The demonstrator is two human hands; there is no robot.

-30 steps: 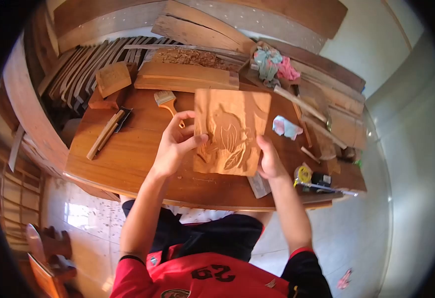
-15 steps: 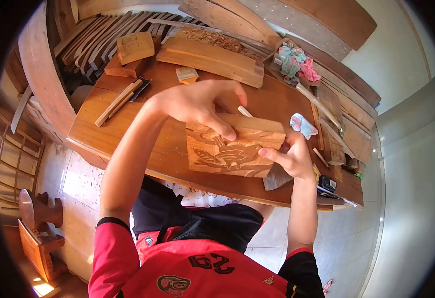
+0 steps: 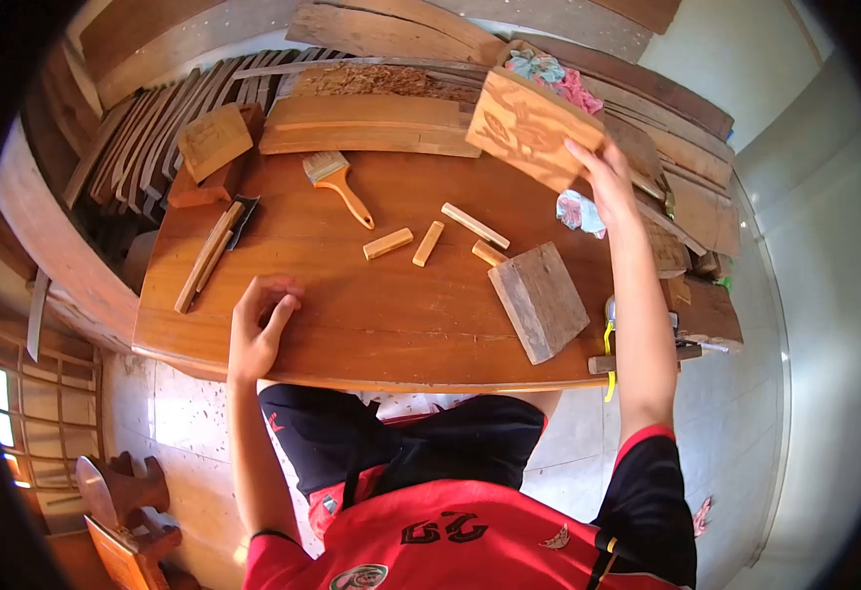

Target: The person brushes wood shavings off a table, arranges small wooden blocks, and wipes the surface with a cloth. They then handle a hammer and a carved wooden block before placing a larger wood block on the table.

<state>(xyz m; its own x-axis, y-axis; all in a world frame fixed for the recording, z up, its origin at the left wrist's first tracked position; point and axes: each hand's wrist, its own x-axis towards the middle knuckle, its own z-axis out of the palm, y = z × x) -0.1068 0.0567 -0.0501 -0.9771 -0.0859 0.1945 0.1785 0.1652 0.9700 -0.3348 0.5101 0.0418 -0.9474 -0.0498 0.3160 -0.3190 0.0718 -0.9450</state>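
My right hand [image 3: 607,177] grips a carved wooden block [image 3: 534,128] by its near right corner, raised over the far right of the table. A dark leaf-like relief shows on its face. My left hand [image 3: 265,324] is over the table's left front part, fingers loosely curled, thumb apart, holding nothing. Between the hands lie a grey-brown wood block [image 3: 540,302], several small wooden sticks such as a pale one [image 3: 475,225], and a wide paintbrush [image 3: 337,185] with a wooden handle.
The wooden table [image 3: 352,315] has stacked boards [image 3: 371,123] with shavings along its back. At left are another block [image 3: 216,141] and wooden strips [image 3: 206,258]. A patterned cloth [image 3: 580,212] lies at right, near a yellow-marked tool [image 3: 609,339].
The carved block has gone from both hands at the table's middle to my right hand alone, up at the far right. My left hand has let go and moved left and nearer me.
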